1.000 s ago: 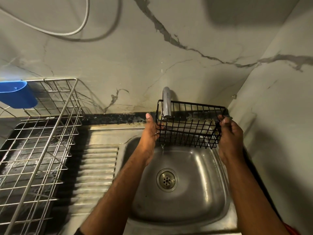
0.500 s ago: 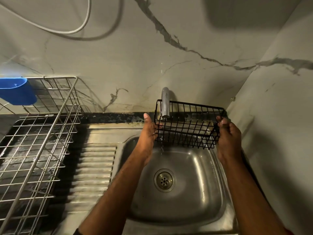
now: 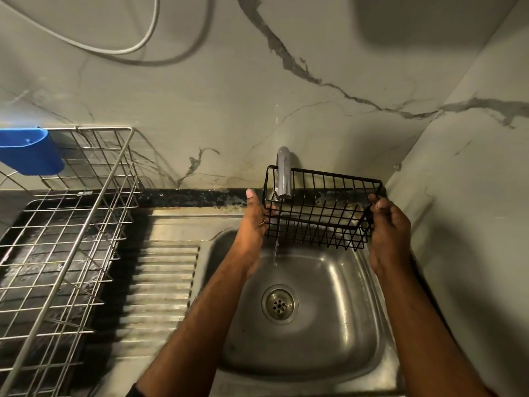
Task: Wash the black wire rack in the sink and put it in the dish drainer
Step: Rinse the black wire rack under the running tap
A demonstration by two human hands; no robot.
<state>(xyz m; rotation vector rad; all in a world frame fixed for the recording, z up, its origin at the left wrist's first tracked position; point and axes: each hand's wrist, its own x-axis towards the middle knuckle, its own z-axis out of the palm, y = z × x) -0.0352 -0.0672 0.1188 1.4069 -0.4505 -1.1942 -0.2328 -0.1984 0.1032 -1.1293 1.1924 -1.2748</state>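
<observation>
The left hand (image 3: pixel 253 222), just left of centre frame, lies flat against the left end of the black wire rack (image 3: pixel 322 209), thumb up and fingers reaching round the end wires; how far they curl is hidden behind the palm. The right hand (image 3: pixel 386 224), at centre right, grips the rack's right end, fingertips hooked over the top rim wire. Between them the rack hangs level over the sink (image 3: pixel 352 285), its left part under the tap (image 3: pixel 283 174), from which a thin stream falls through the mesh toward the basin. The rack looks light and stiff, an open basket of thin coated wire that should not flex, though wet coating may be slippery. The end frames and thicker rim wire look like the surest places to hold; one hand on the rim should be enough to carry it. The dish drainer (image 3: pixel 68 224) stands at the left of the frame, a blue cup (image 3: pixel 28 151) hung on its upper left corner.
</observation>
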